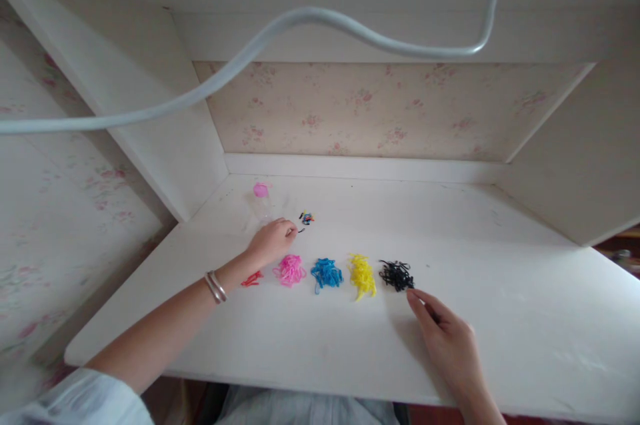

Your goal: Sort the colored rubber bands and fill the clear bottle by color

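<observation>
My left hand is closed in a pinch beside the small mixed-colour pile of rubber bands. A small black rubber band pokes out at its fingertips. At the near edge of the black rubber-band pile, the thumb and forefinger of my right hand are pressed together; what they hold, if anything, is too small to make out. Between the hands lie separate piles of yellow, blue and pink rubber bands. A few red rubber bands lie beside my left wrist.
A clear container with a pink lid stands behind my left hand. The white desktop is bounded by side panels and a low back ledge. A thick pale cable crosses the upper view, close to the camera.
</observation>
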A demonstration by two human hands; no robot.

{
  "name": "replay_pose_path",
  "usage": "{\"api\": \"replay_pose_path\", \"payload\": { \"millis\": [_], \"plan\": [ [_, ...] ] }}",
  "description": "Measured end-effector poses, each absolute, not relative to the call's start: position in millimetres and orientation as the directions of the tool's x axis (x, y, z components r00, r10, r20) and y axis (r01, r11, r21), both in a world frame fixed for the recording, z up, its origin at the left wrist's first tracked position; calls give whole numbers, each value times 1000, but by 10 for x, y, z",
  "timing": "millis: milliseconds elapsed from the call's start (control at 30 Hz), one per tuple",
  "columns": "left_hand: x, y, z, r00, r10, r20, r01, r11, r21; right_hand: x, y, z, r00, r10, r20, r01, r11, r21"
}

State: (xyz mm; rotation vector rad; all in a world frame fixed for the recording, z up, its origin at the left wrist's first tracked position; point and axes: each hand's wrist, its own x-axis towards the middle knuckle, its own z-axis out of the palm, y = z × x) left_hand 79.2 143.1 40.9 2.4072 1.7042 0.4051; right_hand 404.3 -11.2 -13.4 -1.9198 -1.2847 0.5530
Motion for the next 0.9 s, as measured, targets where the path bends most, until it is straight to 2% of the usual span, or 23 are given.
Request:
{"api": "replay_pose_path", "payload": {
  "millis": [200,433,667,833,900],
  "plan": [
    [1198,1032,555,480,856,195,775,-517,363,4005,-86,-107,416,907,63,586,-214,-782],
    [2176,964,454,633,762,135,707,-640,300,3979,-106,-84,436,897,74,556,-203,-806],
    [2529,1177,422,636,764,107,709,-634,308,4005,-110,-118,413,907,79,545,-176,-820],
    [2089,1223,573,591,793,145,728,-603,326,4029,-116,-137,414,907,83,538,-170,-825],
    [1796,1148,643,558,802,215,715,-596,366,4031,-117,-139,394,917,63,559,-185,-808]
  ]
}}
